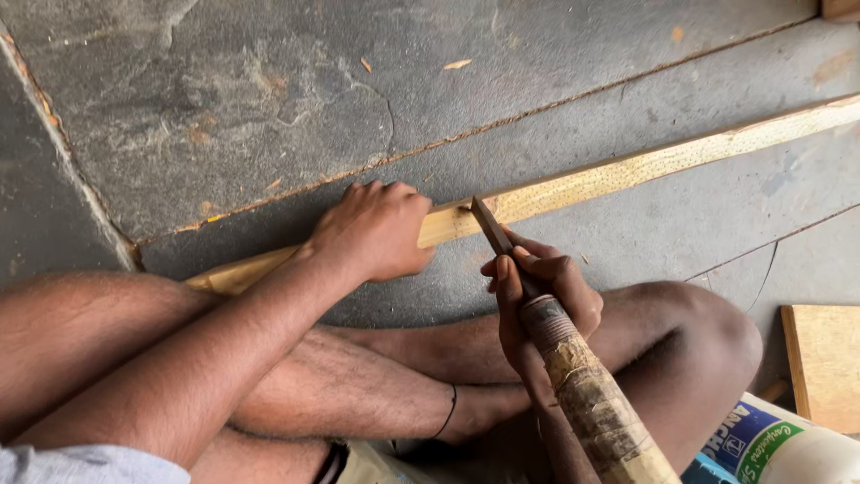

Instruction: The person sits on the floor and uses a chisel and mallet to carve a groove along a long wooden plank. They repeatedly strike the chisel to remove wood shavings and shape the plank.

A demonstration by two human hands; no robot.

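Where the stone floor (224, 90) meets the crossed bare legs (358, 385), items run as follows. Left hand (376, 231): closed palm-down over a long pale wooden strip (627, 170), pinning it to the floor. Wooden strip: lies diagonally, rising toward the upper right. Right hand (537, 296): fingers wrapped around a chisel (573, 376) with a tape-wrapped handle, its dark blade tip touching the strip just beside the left hand. Far right: wooden board (824, 363); white printed container (779, 448) at the lower corner.
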